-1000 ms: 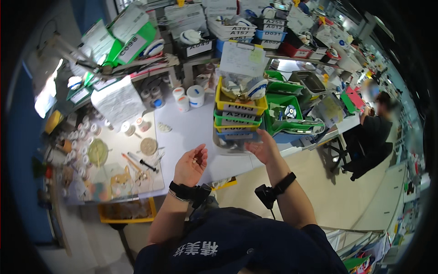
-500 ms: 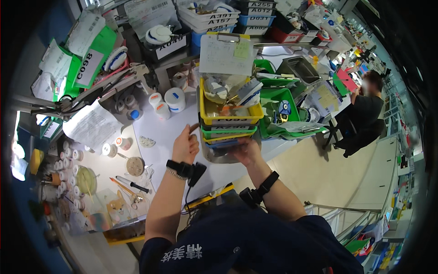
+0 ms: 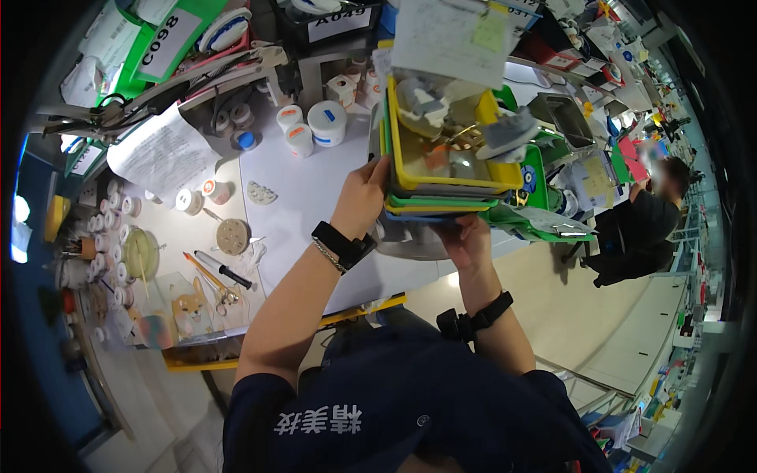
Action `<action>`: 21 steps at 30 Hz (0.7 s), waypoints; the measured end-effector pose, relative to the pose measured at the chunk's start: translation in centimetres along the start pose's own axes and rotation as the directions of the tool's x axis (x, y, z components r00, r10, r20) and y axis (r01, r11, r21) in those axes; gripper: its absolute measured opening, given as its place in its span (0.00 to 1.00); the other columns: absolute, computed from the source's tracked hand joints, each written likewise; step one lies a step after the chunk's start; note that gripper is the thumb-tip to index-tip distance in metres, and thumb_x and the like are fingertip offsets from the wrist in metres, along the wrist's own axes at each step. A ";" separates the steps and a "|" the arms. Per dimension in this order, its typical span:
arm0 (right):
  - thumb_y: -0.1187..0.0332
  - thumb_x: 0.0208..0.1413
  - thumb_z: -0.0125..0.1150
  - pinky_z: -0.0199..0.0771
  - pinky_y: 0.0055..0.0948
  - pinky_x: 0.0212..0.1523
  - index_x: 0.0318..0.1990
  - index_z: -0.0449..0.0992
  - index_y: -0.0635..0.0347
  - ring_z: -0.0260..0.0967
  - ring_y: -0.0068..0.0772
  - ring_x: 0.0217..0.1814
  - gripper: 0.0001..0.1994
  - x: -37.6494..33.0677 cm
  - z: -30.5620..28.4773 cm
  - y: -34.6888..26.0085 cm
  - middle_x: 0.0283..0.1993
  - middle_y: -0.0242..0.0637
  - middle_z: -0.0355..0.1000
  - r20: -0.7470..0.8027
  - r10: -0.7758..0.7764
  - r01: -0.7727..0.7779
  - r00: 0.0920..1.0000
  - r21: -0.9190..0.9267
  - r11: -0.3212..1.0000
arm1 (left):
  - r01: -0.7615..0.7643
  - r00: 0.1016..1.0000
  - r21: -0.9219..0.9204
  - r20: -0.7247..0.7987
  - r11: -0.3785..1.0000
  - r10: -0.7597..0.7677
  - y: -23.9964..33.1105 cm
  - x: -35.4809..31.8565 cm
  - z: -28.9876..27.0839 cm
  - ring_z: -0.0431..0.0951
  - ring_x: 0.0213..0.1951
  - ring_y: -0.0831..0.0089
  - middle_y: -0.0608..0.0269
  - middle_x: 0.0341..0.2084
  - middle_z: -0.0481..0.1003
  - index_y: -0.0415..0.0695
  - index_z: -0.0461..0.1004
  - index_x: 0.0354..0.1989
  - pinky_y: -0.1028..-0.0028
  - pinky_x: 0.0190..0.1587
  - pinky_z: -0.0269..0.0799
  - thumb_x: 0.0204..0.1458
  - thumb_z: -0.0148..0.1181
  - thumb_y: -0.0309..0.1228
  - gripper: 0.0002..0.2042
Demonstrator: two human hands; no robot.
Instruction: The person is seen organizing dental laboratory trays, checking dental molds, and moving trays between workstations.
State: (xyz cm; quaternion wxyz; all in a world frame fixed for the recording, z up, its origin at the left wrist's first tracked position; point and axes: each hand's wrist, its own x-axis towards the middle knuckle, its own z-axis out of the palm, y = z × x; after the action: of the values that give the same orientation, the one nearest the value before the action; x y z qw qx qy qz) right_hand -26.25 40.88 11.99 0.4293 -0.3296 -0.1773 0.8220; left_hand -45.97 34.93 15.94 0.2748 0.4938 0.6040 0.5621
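Observation:
Both my hands are on a stack of shallow plastic trays, with a yellow tray [image 3: 457,181] on top and green, grey and blue edges beneath. My left hand [image 3: 363,197] is closed on the stack's left side. My right hand [image 3: 467,241] is under the front edge, its fingers partly hidden by the trays. In the yellow tray lie a pale plaster dental model [image 3: 420,108], brass-coloured metal parts and a clear bag. A grey model [image 3: 509,132] rests at its right side. A paper sheet [image 3: 449,43] with a yellow note stands over the tray's far end.
White jars [image 3: 326,124] stand left of the stack. A round speckled disc [image 3: 233,236], scissors [image 3: 227,296] and a black-and-grey pen-like tool [image 3: 223,270] lie on the left side of the bench. Green trays [image 3: 538,177] stand at right. Beyond them sits another person [image 3: 643,209].
The stack has come up and to the right, looking larger. My left hand has closed in on its left side, while my right hand moved along under the front. The whole view has shifted.

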 end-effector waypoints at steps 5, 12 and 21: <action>0.75 0.34 0.46 0.58 0.54 0.55 0.42 0.68 0.69 0.59 0.54 0.52 0.20 -1.9 3.5 -2.4 0.48 0.51 0.64 0.115 -0.038 0.033 0.993 0.048 0.998 | -0.417 0.904 0.383 0.084 0.824 0.418 4.9 1.2 -2.1 0.73 0.32 0.53 0.43 0.33 0.71 0.30 0.66 0.42 0.74 0.34 0.67 0.49 0.44 0.23 0.13; 0.75 0.35 0.47 0.59 0.52 0.54 0.43 0.67 0.68 0.62 0.51 0.50 0.21 -4.2 5.8 -4.2 0.47 0.50 0.66 0.214 -0.042 0.022 0.976 0.092 0.995 | -0.091 0.993 -0.119 0.060 0.989 0.099 9.9 1.3 -2.6 0.75 0.34 0.65 0.46 0.34 0.73 0.35 0.70 0.41 0.78 0.36 0.66 0.53 0.44 0.30 0.14; 0.75 0.35 0.47 0.67 0.50 0.45 0.39 0.68 0.66 0.63 0.52 0.45 0.17 -5.3 6.5 -4.0 0.42 0.47 0.66 0.122 -0.035 0.029 0.992 0.053 0.998 | 0.319 0.946 -0.386 0.179 0.865 -0.270 11.8 0.8 -2.8 0.52 0.15 0.88 0.73 0.15 0.61 0.39 0.66 0.48 0.85 0.15 0.46 0.53 0.44 0.29 0.15</action>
State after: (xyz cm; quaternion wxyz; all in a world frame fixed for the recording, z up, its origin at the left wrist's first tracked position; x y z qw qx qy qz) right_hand -26.22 38.74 20.99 0.4389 -0.2646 -0.1877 0.8379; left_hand -45.31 33.12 27.93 0.4902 0.3596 0.5234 0.5970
